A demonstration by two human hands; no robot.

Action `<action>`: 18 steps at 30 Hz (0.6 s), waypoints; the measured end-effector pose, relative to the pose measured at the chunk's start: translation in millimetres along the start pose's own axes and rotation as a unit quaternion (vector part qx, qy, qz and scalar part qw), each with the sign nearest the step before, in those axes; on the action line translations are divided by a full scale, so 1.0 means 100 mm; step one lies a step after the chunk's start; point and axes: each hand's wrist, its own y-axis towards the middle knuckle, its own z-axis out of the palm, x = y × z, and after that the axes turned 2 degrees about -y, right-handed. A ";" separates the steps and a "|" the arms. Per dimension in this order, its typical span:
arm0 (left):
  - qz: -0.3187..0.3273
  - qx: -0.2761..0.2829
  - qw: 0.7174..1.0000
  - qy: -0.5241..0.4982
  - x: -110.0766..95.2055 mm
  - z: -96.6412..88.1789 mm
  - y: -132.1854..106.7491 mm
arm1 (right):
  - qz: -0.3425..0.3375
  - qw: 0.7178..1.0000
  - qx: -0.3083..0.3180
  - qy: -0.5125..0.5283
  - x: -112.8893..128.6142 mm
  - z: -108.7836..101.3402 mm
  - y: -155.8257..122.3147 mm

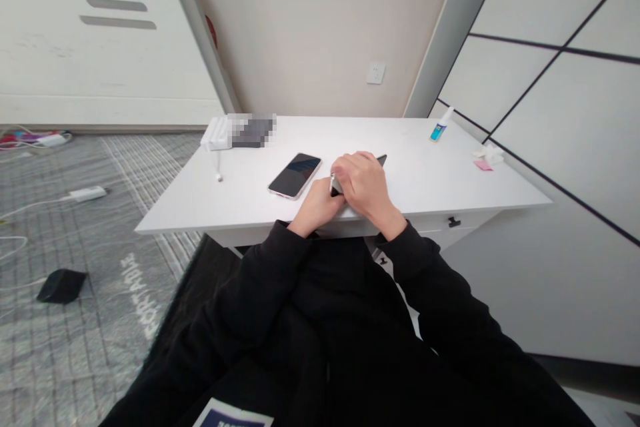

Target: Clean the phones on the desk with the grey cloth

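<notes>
My right hand (364, 183) is curled over a dark, flat phone (383, 159) near the front edge of the white desk (415, 180). Its fingers cover most of the phone, leaving a far corner and a pale-rimmed near end in sight. From below and to the left, my left hand (320, 203) grips that near end, with its fingertips partly hidden. Just left of both hands, another phone (295, 175) with a dark screen and a light rim lies face up on the desk.
White boxes (217, 133) and a blurred dark item (253, 131) sit at the back left, with a short white cable (219, 167). A blue-labelled bottle (439, 129), pink paper (483, 165) and crumpled white scraps (493, 153) are to the right. A wall panel borders that side.
</notes>
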 end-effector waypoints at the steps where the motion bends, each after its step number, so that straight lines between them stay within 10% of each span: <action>1: -0.003 0.010 1.000 -0.003 -0.01 0.00 0.00 | 0.013 1.000 0.000 -0.011 -0.15 -0.01 -0.02; 5: 0.008 0.021 1.000 -0.022 -0.07 -0.01 -0.01 | 0.097 0.993 -0.037 -0.063 -0.59 -0.03 -0.06; 13: -0.006 0.003 1.000 -0.004 0.05 0.03 -0.02 | 0.002 1.000 -0.018 0.011 0.13 -0.01 -0.01; 18: 0.007 0.017 1.000 -0.007 0.01 0.02 -0.01 | 0.043 0.999 -0.001 -0.031 -0.27 -0.02 -0.03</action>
